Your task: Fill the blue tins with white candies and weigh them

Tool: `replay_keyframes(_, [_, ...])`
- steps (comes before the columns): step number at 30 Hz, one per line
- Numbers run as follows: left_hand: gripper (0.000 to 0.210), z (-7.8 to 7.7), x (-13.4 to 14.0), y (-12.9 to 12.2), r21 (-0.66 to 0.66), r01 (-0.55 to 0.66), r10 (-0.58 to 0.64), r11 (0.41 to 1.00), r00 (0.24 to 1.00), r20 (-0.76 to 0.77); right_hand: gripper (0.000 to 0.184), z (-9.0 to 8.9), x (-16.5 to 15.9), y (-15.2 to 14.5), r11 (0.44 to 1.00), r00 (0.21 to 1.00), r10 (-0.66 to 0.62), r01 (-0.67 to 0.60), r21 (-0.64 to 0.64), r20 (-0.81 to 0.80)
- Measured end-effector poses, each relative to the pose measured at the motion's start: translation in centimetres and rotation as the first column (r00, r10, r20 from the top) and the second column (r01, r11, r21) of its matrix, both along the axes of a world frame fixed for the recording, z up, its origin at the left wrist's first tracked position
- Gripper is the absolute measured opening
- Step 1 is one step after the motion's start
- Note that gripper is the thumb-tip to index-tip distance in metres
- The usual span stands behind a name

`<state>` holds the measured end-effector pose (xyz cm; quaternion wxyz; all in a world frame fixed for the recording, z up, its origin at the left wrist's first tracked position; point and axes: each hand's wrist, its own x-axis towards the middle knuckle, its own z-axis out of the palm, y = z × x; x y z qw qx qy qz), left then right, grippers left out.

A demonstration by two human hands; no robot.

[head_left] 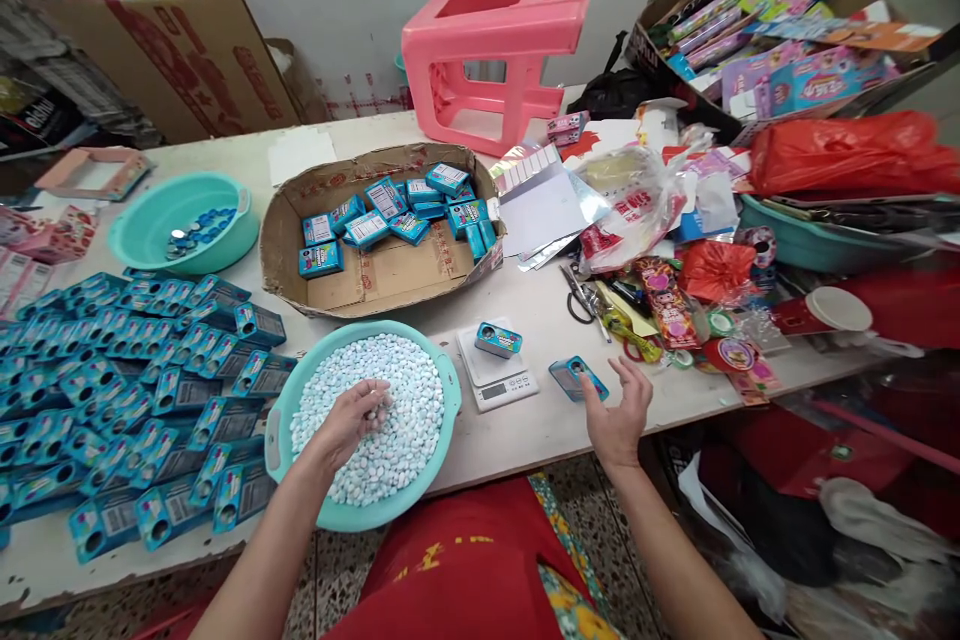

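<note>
My left hand point(355, 420) is over a turquoise basin point(274, 445) full of small pale blue and white candies point(409, 390). Its fingers are drawn together around a few of the candies, partly hidden by the hand. At the right, my right hand point(621, 410) is open, thumb and fingers apart, beside a small blue candy box point(571, 378) on the table. Whether the thumb touches that box I cannot tell. Between the hands sits a white digital scale point(499, 390) with another blue box point(499, 339) on its plate.
Many blue boxes point(180, 390) with round holes stand at the left. Behind them, a second turquoise basin point(244, 220) holds small blue pieces. A cardboard tray point(360, 295) contains several blue boxes. Beyond it is a pink stool point(495, 20); scissors point(577, 298) and bags clutter the right.
</note>
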<state>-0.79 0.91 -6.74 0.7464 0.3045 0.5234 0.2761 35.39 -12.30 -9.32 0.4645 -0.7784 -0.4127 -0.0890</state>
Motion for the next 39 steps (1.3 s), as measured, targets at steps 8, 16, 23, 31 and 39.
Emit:
replay_keyframes(8, [0.033,2.6,5.3,3.3,0.090,0.228,-0.224,0.969,0.973,-0.060,0.026,0.3,-1.1,0.0,0.995,0.994,0.104,-0.104,-0.014,-0.019])
replay_keyframes(16, [0.032,4.1,12.7,6.0,0.140,0.441,-0.432,0.887,0.898,-0.088,0.020,-0.3,0.3,-1.5,0.994,0.993,0.109,-0.108,0.003,-0.038])
replay_keyframes(23, [0.029,5.3,10.9,6.1,0.307,0.566,-0.481,0.765,0.819,-0.313,0.021,-0.3,-1.2,-1.4,0.983,0.975,0.184,-0.186,-0.004,-0.129])
replay_keyframes(31, [0.025,2.2,2.7,1.7,0.381,0.546,-0.084,0.746,0.644,-0.760,0.041,-0.3,-5.1,9.2,0.883,0.823,0.411,-0.467,-0.056,-0.392])
replay_keyframes(39, [0.042,5.2,7.1,1.1,-0.015,-0.398,0.384,0.917,0.874,0.298,0.029,10.1,-10.8,11.3,0.632,0.642,0.763,-0.766,-0.122,-0.079])
